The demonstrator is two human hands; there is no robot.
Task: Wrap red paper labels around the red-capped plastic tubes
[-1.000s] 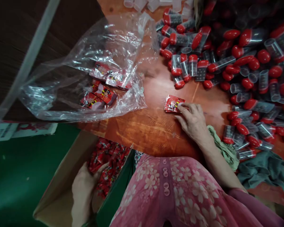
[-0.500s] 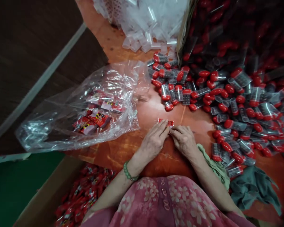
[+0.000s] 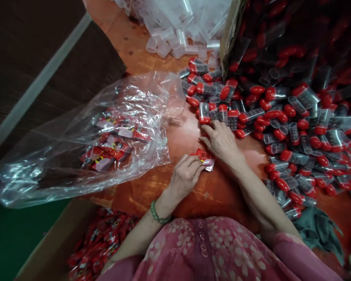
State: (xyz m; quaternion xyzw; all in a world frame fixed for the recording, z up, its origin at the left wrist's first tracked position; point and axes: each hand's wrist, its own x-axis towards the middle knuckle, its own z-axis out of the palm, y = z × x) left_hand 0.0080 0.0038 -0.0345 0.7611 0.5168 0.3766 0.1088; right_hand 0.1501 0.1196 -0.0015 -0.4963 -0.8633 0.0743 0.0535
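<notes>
Red packets [image 3: 200, 153] on orange-brown tabletop [image 3: 152, 191] (shiny); green surface [image 3: 8, 234] lower left.

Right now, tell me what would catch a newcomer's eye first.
Probably the sprawling heap of clear, red-ended containers filling the right side of the table. Next, the glinting clear plastic bag on the left, with red packets showing through. Then, near the middle, the left hand on a small red-and-white packet, the right hand at the heap's near edge.
</notes>
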